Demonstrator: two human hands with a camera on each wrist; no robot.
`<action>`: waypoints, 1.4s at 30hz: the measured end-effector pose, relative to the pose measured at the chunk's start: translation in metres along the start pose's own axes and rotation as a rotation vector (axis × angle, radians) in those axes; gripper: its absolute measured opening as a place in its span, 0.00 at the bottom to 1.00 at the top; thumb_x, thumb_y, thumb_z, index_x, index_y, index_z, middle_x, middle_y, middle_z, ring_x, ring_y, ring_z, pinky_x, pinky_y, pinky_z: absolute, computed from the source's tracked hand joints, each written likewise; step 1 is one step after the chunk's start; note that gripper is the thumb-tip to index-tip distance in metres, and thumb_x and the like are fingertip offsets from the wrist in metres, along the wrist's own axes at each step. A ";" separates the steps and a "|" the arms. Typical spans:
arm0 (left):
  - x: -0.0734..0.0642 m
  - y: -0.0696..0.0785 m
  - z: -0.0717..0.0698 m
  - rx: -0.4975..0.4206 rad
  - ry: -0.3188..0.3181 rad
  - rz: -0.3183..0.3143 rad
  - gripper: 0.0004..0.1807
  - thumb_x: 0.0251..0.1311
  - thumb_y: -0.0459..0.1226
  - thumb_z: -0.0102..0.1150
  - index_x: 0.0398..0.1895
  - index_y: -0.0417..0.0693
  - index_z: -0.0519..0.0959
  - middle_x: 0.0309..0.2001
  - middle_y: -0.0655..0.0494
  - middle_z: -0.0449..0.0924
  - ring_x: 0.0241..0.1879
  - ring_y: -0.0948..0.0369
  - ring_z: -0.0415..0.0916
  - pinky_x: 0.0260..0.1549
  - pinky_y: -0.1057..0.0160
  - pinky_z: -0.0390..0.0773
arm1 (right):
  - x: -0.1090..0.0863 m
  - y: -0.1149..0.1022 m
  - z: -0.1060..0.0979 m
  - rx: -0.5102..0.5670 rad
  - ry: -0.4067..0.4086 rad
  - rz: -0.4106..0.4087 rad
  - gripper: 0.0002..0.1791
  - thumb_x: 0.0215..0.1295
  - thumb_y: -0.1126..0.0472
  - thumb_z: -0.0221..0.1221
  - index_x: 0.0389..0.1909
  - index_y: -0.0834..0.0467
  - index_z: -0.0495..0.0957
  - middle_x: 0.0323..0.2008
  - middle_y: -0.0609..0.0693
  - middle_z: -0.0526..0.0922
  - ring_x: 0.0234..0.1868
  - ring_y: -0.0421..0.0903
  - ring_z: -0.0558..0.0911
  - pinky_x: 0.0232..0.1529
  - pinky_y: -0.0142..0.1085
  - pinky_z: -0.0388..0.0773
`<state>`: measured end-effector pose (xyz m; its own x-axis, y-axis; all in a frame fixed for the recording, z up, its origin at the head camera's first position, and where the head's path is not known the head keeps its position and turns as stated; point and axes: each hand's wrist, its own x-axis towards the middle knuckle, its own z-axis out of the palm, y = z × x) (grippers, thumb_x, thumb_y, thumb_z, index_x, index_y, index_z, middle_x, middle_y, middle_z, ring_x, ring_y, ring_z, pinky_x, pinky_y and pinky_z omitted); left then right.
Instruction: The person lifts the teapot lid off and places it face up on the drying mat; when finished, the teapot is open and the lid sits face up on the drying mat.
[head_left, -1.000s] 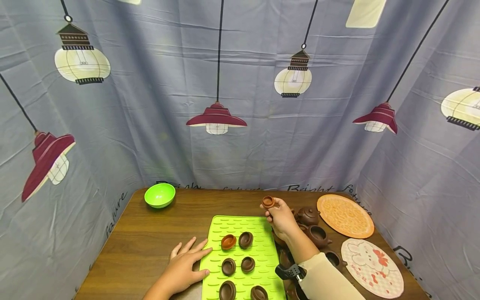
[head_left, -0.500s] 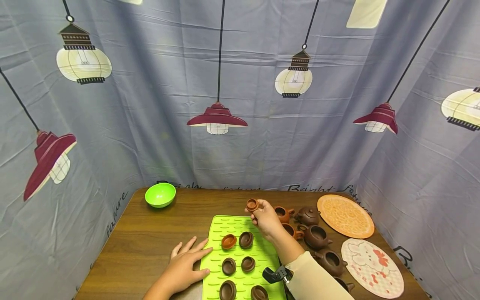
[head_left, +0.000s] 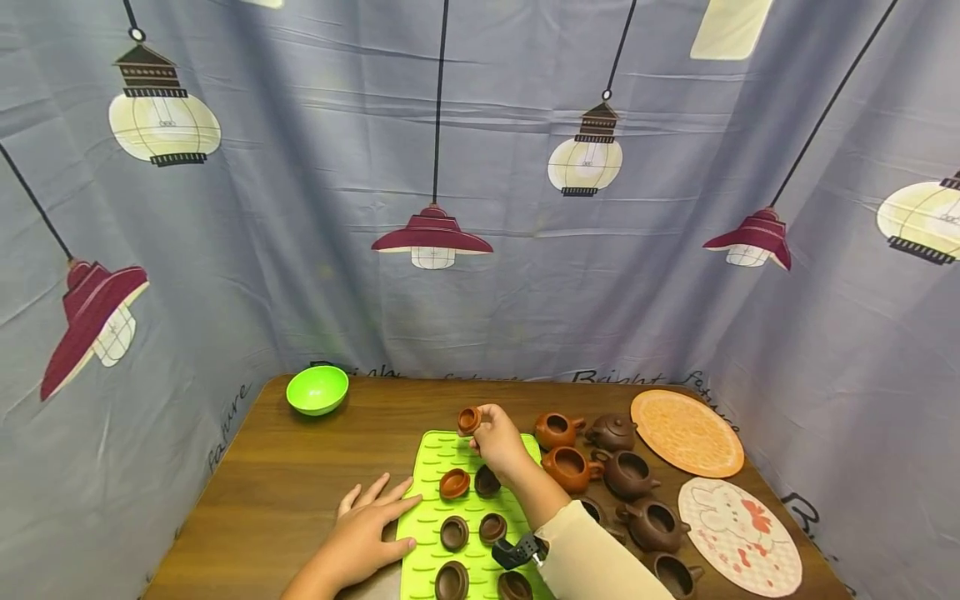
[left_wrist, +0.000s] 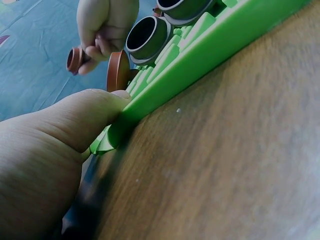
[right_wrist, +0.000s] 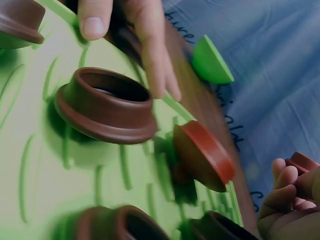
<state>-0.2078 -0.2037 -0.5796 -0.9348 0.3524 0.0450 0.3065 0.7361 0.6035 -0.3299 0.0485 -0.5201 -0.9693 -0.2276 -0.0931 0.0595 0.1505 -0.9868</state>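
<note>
My right hand point(head_left: 498, 440) pinches a small reddish-brown teapot lid point(head_left: 469, 421) over the far part of a lime-green ridged mat point(head_left: 427, 454). In the right wrist view, fingers partly hide this lid point(right_wrist: 303, 162). Upside down on the mat lie another reddish lid point(head_left: 453, 483), just nearer to me than the held one, and several dark brown lids point(head_left: 455, 533) in two columns. The right forearm passes close over the right column. My left hand point(head_left: 366, 533) rests spread at the mat's left edge, its thumb point(left_wrist: 107, 105) touching the rim in the left wrist view.
Several teapots without lids, reddish point(head_left: 572, 469) and dark brown point(head_left: 628, 475), stand right of the mat. A dark teapot point(head_left: 612, 432) behind them has its lid on. Beyond lie an orange round mat point(head_left: 686, 433) and a rabbit-print mat point(head_left: 738, 533). A green bowl point(head_left: 317, 392) stands back left.
My right hand has carried the reddish lid leftward, from beside the teapots to above the mat's far end. More teapots have come into sight. The left hand has stayed in place.
</note>
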 end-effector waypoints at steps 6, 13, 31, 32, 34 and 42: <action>0.002 0.001 0.002 0.002 0.017 0.013 0.35 0.63 0.60 0.68 0.74 0.68 0.75 0.81 0.60 0.63 0.81 0.40 0.51 0.70 0.25 0.36 | -0.002 0.005 0.006 -0.143 -0.022 0.006 0.13 0.82 0.70 0.44 0.59 0.58 0.70 0.44 0.59 0.85 0.38 0.56 0.81 0.30 0.37 0.73; 0.001 0.000 0.002 0.008 0.023 0.007 0.35 0.63 0.60 0.68 0.74 0.69 0.75 0.80 0.61 0.63 0.81 0.40 0.52 0.70 0.24 0.37 | -0.003 0.004 0.017 -0.427 -0.057 -0.035 0.10 0.81 0.69 0.47 0.54 0.55 0.73 0.33 0.52 0.79 0.24 0.45 0.75 0.20 0.34 0.68; 0.001 0.001 0.001 0.004 0.016 0.007 0.35 0.63 0.59 0.68 0.73 0.68 0.76 0.80 0.61 0.63 0.82 0.41 0.51 0.70 0.26 0.36 | 0.005 0.022 0.018 -0.539 -0.031 0.004 0.09 0.79 0.66 0.52 0.45 0.49 0.79 0.26 0.49 0.76 0.20 0.44 0.68 0.21 0.36 0.67; 0.001 0.001 0.001 0.004 0.015 0.006 0.35 0.63 0.59 0.68 0.73 0.68 0.76 0.80 0.61 0.63 0.82 0.41 0.51 0.70 0.26 0.36 | 0.005 0.022 0.018 -0.546 -0.031 0.004 0.08 0.79 0.65 0.54 0.44 0.49 0.79 0.26 0.49 0.77 0.21 0.44 0.69 0.21 0.36 0.68; 0.001 0.001 0.001 0.000 0.014 0.004 0.35 0.63 0.59 0.68 0.73 0.68 0.76 0.80 0.60 0.63 0.82 0.41 0.51 0.70 0.26 0.36 | 0.005 0.021 0.019 -0.563 -0.034 0.001 0.06 0.78 0.64 0.57 0.45 0.51 0.80 0.27 0.49 0.78 0.22 0.44 0.70 0.22 0.36 0.68; 0.001 0.002 0.000 -0.011 0.020 0.005 0.34 0.64 0.58 0.68 0.73 0.67 0.76 0.80 0.60 0.63 0.82 0.40 0.51 0.70 0.26 0.36 | 0.004 0.019 0.020 -0.666 -0.045 -0.034 0.05 0.76 0.65 0.58 0.42 0.54 0.82 0.35 0.48 0.81 0.30 0.46 0.75 0.30 0.38 0.70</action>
<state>-0.2077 -0.2022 -0.5780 -0.9367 0.3443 0.0638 0.3092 0.7276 0.6123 -0.3279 0.0316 -0.5423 -0.9562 -0.2808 -0.0829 -0.1453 0.7011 -0.6981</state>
